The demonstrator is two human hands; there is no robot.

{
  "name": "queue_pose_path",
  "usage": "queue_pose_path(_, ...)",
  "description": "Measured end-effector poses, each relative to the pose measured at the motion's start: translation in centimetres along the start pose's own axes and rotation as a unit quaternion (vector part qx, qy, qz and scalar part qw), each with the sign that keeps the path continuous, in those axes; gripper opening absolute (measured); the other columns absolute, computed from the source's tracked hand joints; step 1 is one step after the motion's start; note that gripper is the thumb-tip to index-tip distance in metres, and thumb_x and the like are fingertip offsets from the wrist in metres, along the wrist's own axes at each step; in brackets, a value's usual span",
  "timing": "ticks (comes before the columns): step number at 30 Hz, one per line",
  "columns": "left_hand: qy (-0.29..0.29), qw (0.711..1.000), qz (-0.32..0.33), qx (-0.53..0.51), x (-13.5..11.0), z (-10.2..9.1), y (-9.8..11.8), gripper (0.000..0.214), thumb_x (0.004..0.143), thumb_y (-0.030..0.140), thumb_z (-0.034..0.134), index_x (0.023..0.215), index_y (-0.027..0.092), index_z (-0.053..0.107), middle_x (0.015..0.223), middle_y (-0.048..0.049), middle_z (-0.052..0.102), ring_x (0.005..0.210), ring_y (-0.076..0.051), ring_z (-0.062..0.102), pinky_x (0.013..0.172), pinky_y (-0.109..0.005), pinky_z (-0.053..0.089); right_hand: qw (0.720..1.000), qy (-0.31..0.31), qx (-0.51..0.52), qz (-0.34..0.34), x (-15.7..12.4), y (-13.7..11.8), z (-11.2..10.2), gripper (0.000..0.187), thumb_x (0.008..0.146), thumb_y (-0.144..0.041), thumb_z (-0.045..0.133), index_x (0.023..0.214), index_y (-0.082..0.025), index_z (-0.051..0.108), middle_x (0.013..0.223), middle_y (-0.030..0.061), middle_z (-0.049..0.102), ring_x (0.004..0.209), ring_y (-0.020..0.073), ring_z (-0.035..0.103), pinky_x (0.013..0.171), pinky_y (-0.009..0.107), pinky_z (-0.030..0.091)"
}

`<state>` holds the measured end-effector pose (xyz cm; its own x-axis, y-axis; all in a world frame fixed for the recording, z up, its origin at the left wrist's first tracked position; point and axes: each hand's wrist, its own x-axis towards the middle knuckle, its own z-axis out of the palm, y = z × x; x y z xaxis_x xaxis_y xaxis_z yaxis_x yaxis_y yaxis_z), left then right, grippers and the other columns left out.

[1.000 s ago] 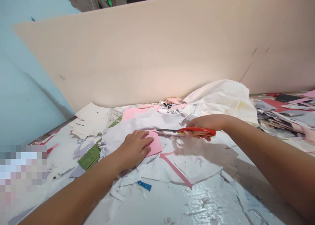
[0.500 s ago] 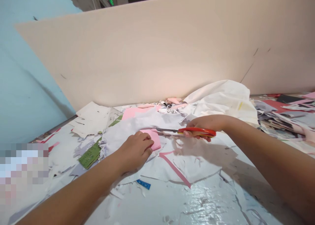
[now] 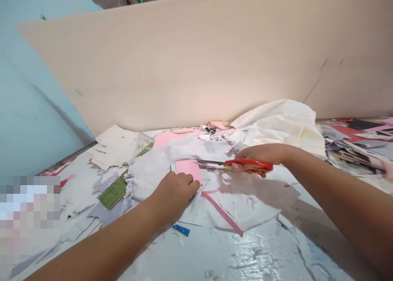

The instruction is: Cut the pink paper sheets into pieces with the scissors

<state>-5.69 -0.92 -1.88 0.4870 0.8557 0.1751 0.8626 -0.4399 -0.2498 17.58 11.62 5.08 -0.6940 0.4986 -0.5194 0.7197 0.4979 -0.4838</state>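
My right hand (image 3: pixel 260 154) grips red-handled scissors (image 3: pixel 245 164) whose blades point left at a small pink paper piece (image 3: pixel 188 169). My left hand (image 3: pixel 175 193) is curled with its fingers closed on the near edge of that pink piece, which lies on white scraps. A thin pink L-shaped strip (image 3: pixel 219 209) lies on white paper just right of my left hand. A blue tag (image 3: pixel 181 230) sits near my left wrist.
Paper scraps cover the glossy white table (image 3: pixel 245 256). A green printed piece (image 3: pixel 113 192) lies at left. Crumpled white sheets (image 3: pixel 276 125) pile at the back against a tall beige board (image 3: pixel 199 60). Dark and red papers (image 3: pixel 353 137) spread at the far right.
My left hand slid back toward me, uncovering more of the pink piece. The scissors stayed nearly where they were.
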Motion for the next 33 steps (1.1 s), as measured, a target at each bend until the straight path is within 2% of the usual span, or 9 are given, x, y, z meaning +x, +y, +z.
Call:
queue_pose_path(4, -0.020, 1.000, -0.017, -0.003, -0.10, -0.07, 0.38, 0.014, 0.070, 0.008, 0.043, 0.076, 0.019, 0.049, 0.068, -0.0028, 0.051, 0.060, -0.016, 0.044, 0.052, -0.029, 0.030, 1.000, 0.000, -0.001, -0.014, -0.14, 0.17, -0.13, 0.039, 0.076, -0.055, 0.040, 0.074, -0.016, 0.045, 0.064, -0.0003, 0.046, 0.051, 0.0091, 0.045, 0.049, 0.023, 0.036)
queue_pose_path(8, 0.014, 0.998, -0.052, -0.046, -0.18, 0.02, 0.26, 0.024, 0.074, 0.010, 0.040, 0.094, 0.020, 0.051, 0.089, -0.0073, 0.053, 0.082, -0.020, 0.048, 0.064, -0.032, 0.038, 1.000, -0.001, 0.017, -0.008, -0.33, 0.23, -0.31, 0.045, 0.076, -0.059, 0.036, 0.077, -0.015, 0.046, 0.067, 0.0009, 0.047, 0.051, 0.0096, 0.047, 0.050, 0.023, 0.038)
queue_pose_path(10, 0.011, 0.996, -0.062, -0.067, -0.20, -0.03, 0.18, 0.027, 0.076, 0.011, 0.038, 0.099, 0.020, 0.050, 0.097, -0.0085, 0.052, 0.088, -0.021, 0.047, 0.067, -0.031, 0.040, 1.000, 0.005, 0.027, -0.005, -0.34, 0.26, -0.37, 0.046, 0.077, -0.060, 0.035, 0.080, -0.016, 0.046, 0.070, 0.0017, 0.049, 0.051, 0.0093, 0.048, 0.048, 0.022, 0.038)
queue_pose_path(16, -0.044, 0.995, -0.066, -0.063, -0.20, -0.53, 0.37, 0.021, 0.077, 0.013, 0.036, 0.087, 0.018, 0.054, 0.084, -0.0079, 0.054, 0.077, -0.020, 0.049, 0.061, -0.031, 0.042, 0.999, 0.001, 0.031, -0.009, -0.02, 0.35, -0.28, 0.045, 0.077, -0.061, 0.034, 0.074, -0.016, 0.043, 0.066, 0.0003, 0.048, 0.050, 0.0095, 0.048, 0.047, 0.021, 0.037)
queue_pose_path(22, -0.031, 0.996, -0.074, -0.048, -0.20, -0.46, 0.42, 0.018, 0.077, 0.014, 0.036, 0.082, 0.018, 0.053, 0.082, -0.0074, 0.053, 0.072, -0.018, 0.048, 0.060, -0.030, 0.041, 1.000, 0.002, 0.024, 0.002, -0.04, 0.38, -0.33, 0.051, 0.075, -0.066, 0.031, 0.073, -0.016, 0.043, 0.068, 0.0012, 0.048, 0.050, 0.0095, 0.049, 0.048, 0.022, 0.038)
queue_pose_path(28, -0.020, 0.996, -0.069, -0.057, -0.21, -0.41, 0.15, 0.016, 0.076, 0.012, 0.036, 0.077, 0.018, 0.052, 0.079, -0.0062, 0.050, 0.070, -0.017, 0.047, 0.059, -0.029, 0.040, 1.000, -0.004, 0.012, 0.010, -0.12, 0.28, -0.43, 0.053, 0.074, -0.066, 0.032, 0.082, -0.016, 0.048, 0.068, 0.0009, 0.049, 0.047, 0.0089, 0.048, 0.048, 0.023, 0.039)
queue_pose_path(33, 0.004, 0.998, -0.052, -0.044, -0.04, -0.93, 0.74, 0.015, 0.076, 0.016, 0.038, 0.076, 0.018, 0.053, 0.080, -0.0069, 0.051, 0.075, -0.019, 0.046, 0.061, -0.031, 0.039, 1.000, 0.010, 0.011, -0.004, 0.36, -0.10, 0.04, 0.051, 0.072, -0.067, 0.035, 0.071, -0.017, 0.044, 0.060, -0.0014, 0.047, 0.048, 0.0097, 0.048, 0.048, 0.022, 0.039)
